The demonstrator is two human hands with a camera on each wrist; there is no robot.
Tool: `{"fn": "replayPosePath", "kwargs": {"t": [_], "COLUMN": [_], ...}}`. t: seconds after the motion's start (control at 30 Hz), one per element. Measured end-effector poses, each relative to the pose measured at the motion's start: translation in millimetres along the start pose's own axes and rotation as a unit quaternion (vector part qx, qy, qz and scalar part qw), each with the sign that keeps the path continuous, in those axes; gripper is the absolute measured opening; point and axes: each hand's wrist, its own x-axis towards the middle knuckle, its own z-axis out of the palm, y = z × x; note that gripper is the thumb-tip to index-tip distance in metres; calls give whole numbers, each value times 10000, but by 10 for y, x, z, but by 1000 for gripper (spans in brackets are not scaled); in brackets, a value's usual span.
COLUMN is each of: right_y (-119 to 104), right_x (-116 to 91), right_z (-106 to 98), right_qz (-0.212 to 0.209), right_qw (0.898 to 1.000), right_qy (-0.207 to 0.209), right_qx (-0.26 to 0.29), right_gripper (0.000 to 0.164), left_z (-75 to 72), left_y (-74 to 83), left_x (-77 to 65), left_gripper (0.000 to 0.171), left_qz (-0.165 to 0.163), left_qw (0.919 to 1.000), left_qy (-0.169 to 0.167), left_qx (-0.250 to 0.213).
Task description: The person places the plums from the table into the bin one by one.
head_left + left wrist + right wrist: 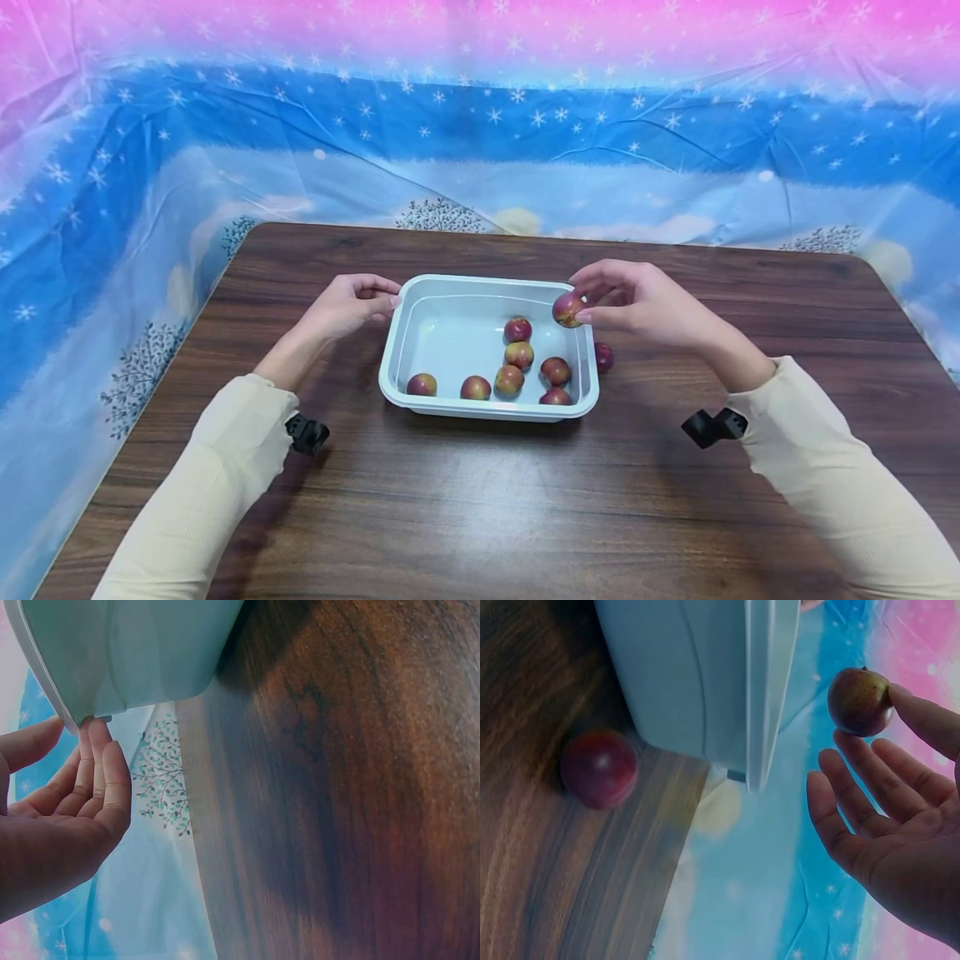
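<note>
A white plastic tub [457,333] stands on the table with several red and yellow plums [518,356] lying inside, mostly toward its right and near side. At the tub's left rim, my left hand [348,304] pinches the edge between thumb and fingertips, as the left wrist view also shows. My right hand [645,302] is raised over the tub's right rim and holds one plum [859,702] between thumb and fingers. On the table just outside the tub's right wall lies another plum [600,769], partly hidden by the tub in the head view.
The dark wood-grain table [480,500] extends around the tub on all sides. Behind it and at the left hangs a blue and pink cloth [480,117] with snowflakes. Each sleeve carries a small black wrist mount [307,433].
</note>
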Motion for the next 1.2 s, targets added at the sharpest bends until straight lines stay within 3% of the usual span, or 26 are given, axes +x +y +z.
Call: {"fn": "replayPosePath", "kwargs": {"t": [0.67,1.2], "right_y": [-39,-14], "right_x": [59,11], "right_z": [190,128], "right_qz": [-495,-436], "right_qw": [9987,9990], "right_qy": [-58,-86], "right_qx": [-80,49], "right_gripper": [36,37], "left_z": [-2,10], "left_y": [7,18], "left_x": [0,6], "left_gripper": [34,33], "left_qz": [7,-7], "left_qw": [10000,10000], "left_qy": [-47,-31], "left_qx": [64,51]}}
